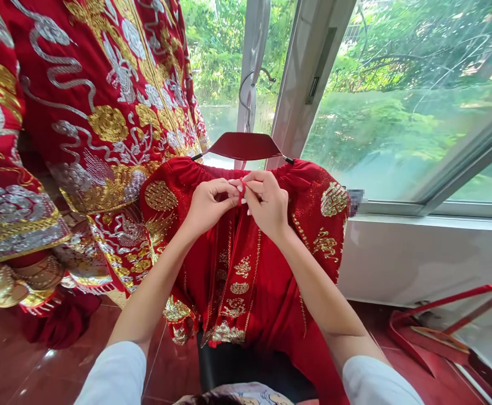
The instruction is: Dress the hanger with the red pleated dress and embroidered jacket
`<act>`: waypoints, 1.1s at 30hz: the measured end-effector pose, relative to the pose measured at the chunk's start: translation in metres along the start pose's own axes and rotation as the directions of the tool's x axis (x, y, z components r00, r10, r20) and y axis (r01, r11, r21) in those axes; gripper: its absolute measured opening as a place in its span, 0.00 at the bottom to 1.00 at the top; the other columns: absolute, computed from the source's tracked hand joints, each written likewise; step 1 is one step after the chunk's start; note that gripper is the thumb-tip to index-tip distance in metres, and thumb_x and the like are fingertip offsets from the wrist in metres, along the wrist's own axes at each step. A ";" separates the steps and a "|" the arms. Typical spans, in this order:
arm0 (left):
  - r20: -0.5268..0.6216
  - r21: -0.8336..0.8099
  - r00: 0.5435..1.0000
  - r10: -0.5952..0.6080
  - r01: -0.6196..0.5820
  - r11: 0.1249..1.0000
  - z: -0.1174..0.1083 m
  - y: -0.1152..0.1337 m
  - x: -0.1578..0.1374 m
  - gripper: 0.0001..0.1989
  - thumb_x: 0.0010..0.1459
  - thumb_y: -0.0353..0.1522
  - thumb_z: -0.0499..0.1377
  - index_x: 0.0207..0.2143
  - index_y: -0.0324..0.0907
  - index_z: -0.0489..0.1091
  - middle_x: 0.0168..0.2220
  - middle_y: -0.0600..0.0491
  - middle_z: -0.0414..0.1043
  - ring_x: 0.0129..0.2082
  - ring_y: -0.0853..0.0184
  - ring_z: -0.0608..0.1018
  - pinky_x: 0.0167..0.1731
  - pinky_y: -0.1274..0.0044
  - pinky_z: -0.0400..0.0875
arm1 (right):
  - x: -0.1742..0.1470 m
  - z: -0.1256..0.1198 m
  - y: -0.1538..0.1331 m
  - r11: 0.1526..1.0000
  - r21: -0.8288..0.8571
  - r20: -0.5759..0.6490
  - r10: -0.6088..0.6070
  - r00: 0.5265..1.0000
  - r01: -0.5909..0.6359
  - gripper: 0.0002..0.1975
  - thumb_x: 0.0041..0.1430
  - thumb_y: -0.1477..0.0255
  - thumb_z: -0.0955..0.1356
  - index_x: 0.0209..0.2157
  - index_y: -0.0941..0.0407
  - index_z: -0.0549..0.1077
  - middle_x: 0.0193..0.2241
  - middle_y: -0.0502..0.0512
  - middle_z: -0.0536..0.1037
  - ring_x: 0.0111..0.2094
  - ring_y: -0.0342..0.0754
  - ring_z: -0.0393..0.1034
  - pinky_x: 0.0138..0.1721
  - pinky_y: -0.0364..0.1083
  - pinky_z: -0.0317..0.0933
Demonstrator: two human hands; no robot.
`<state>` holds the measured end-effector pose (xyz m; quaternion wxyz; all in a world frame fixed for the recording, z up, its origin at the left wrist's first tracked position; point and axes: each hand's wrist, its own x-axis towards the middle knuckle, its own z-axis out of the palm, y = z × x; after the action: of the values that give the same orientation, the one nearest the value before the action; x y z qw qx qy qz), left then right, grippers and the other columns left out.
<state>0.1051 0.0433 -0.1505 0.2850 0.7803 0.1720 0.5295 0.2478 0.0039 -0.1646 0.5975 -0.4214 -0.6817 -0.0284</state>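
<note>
A red skirt [267, 270] with gold embroidery hangs in front of me from a dark red hanger [246, 146], whose metal hook shows above. At the middle of its gathered waistband, my left hand [216, 199] and my right hand [267, 199] meet. Between their pinched fingertips is a thin red cord [242, 190], looped upright. Both hands are closed on this cord, fingers bent and thumbs pressed in. Part of the waistband lies hidden behind the hands.
A heavily embroidered red, gold and silver robe [115, 112] hangs at the left. Behind stand sliding windows [398, 112] over a white sill [440, 223]. A black seat [246, 365] is below the skirt. A red dustpan [435, 337] lies by the right wall.
</note>
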 end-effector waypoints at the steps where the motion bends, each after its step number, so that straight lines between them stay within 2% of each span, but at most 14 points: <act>1: 0.010 0.033 1.000 0.008 -0.009 0.999 0.000 -0.001 -0.001 0.04 0.49 0.30 0.63 0.23 0.41 0.73 0.26 0.55 0.72 0.27 0.70 0.70 0.28 0.76 0.63 | 0.000 -0.003 0.000 1.000 -0.006 0.044 -0.021 0.999 0.021 0.09 0.61 0.70 0.61 0.43 0.53 0.68 0.32 0.51 0.79 0.25 0.42 0.71 0.29 0.42 0.65; 4: 0.010 0.136 0.999 0.034 -0.035 0.990 0.000 -0.002 -0.004 0.04 0.52 0.30 0.62 0.24 0.41 0.71 0.26 0.56 0.70 0.25 0.72 0.67 0.27 0.77 0.60 | -0.001 -0.009 0.002 0.999 -0.027 0.144 -0.040 0.989 0.045 0.17 0.62 0.71 0.60 0.52 0.52 0.66 0.39 0.54 0.80 0.27 0.42 0.72 0.31 0.43 0.67; 6: -0.011 0.184 0.998 0.057 -0.054 0.981 0.002 -0.003 -0.007 0.04 0.53 0.30 0.61 0.26 0.41 0.70 0.27 0.56 0.69 0.25 0.72 0.66 0.26 0.78 0.59 | -0.002 -0.011 0.005 0.997 -0.046 0.153 -0.056 0.987 0.064 0.20 0.62 0.71 0.60 0.55 0.50 0.65 0.41 0.54 0.80 0.31 0.43 0.74 0.34 0.44 0.68; 9: -0.036 0.230 0.995 0.096 -0.085 0.969 0.005 -0.003 -0.011 0.03 0.54 0.29 0.61 0.27 0.42 0.70 0.29 0.56 0.68 0.26 0.71 0.66 0.26 0.78 0.60 | -0.001 -0.010 0.011 0.992 -0.068 0.133 -0.098 0.986 0.108 0.22 0.62 0.70 0.60 0.58 0.48 0.64 0.41 0.54 0.80 0.35 0.46 0.74 0.39 0.47 0.68; 13: -0.053 0.289 0.990 0.129 -0.108 0.951 0.006 -0.002 -0.012 0.02 0.54 0.29 0.61 0.29 0.42 0.71 0.37 0.53 0.68 0.33 0.70 0.70 0.29 0.78 0.64 | -0.002 -0.006 0.013 0.982 -0.136 0.141 -0.109 0.984 0.129 0.24 0.61 0.70 0.61 0.59 0.47 0.64 0.37 0.53 0.80 0.31 0.46 0.72 0.39 0.48 0.67; 15: -0.101 0.338 0.986 0.135 -0.094 0.936 0.004 -0.002 -0.012 0.03 0.53 0.27 0.60 0.28 0.42 0.70 0.39 0.52 0.68 0.34 0.69 0.70 0.30 0.77 0.65 | -0.004 -0.008 0.011 0.986 -0.144 0.107 -0.069 0.992 0.084 0.25 0.60 0.70 0.61 0.59 0.47 0.62 0.35 0.53 0.79 0.26 0.45 0.68 0.37 0.48 0.67; 18: -0.155 0.421 0.976 0.152 -0.074 0.904 0.000 0.000 -0.014 0.06 0.52 0.24 0.58 0.25 0.41 0.66 0.36 0.53 0.69 0.31 0.70 0.70 0.29 0.77 0.65 | -0.007 -0.017 0.006 0.997 -0.072 0.015 0.025 1.000 -0.024 0.29 0.57 0.71 0.62 0.61 0.48 0.57 0.33 0.52 0.77 0.21 0.44 0.60 0.31 0.49 0.64; 23: -0.091 0.588 0.976 0.200 -0.110 0.801 -0.007 0.010 -0.018 0.09 0.51 0.23 0.56 0.24 0.42 0.60 0.36 0.51 0.70 0.34 0.67 0.71 0.32 0.75 0.65 | -0.009 -0.034 0.004 0.988 0.090 0.036 0.123 0.992 -0.126 0.29 0.53 0.72 0.64 0.57 0.49 0.56 0.28 0.49 0.72 0.18 0.41 0.53 0.22 0.46 0.55; 28: -0.125 0.708 0.966 0.225 -0.072 0.702 -0.011 0.010 -0.020 0.10 0.49 0.22 0.54 0.22 0.43 0.56 0.27 0.52 0.66 0.31 0.65 0.69 0.33 0.73 0.64 | -0.009 -0.030 0.009 0.989 0.039 -0.007 0.141 0.990 -0.140 0.25 0.50 0.74 0.64 0.51 0.51 0.58 0.26 0.46 0.70 0.18 0.40 0.51 0.22 0.44 0.52; 30: -0.162 0.649 0.963 0.217 -0.062 0.758 -0.010 0.009 -0.021 0.09 0.50 0.23 0.55 0.23 0.43 0.58 0.27 0.53 0.67 0.30 0.67 0.70 0.32 0.73 0.65 | -0.009 -0.025 0.007 0.990 0.048 -0.050 0.137 0.989 -0.135 0.24 0.50 0.74 0.64 0.51 0.51 0.58 0.26 0.46 0.69 0.19 0.40 0.52 0.22 0.44 0.52; 33: -0.246 0.338 0.966 0.077 0.010 0.941 -0.004 0.012 -0.020 0.05 0.52 0.28 0.57 0.26 0.43 0.61 0.28 0.54 0.70 0.25 0.71 0.73 0.26 0.76 0.68 | -0.006 -0.021 0.002 0.967 0.183 -0.042 0.186 0.982 -0.175 0.25 0.53 0.73 0.63 0.53 0.50 0.55 0.30 0.47 0.70 0.18 0.39 0.54 0.20 0.44 0.53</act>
<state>0.0935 0.0235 -0.1561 0.1140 0.7455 0.2817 0.5932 0.2650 -0.0096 -0.1640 0.6526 -0.4255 -0.6224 0.0749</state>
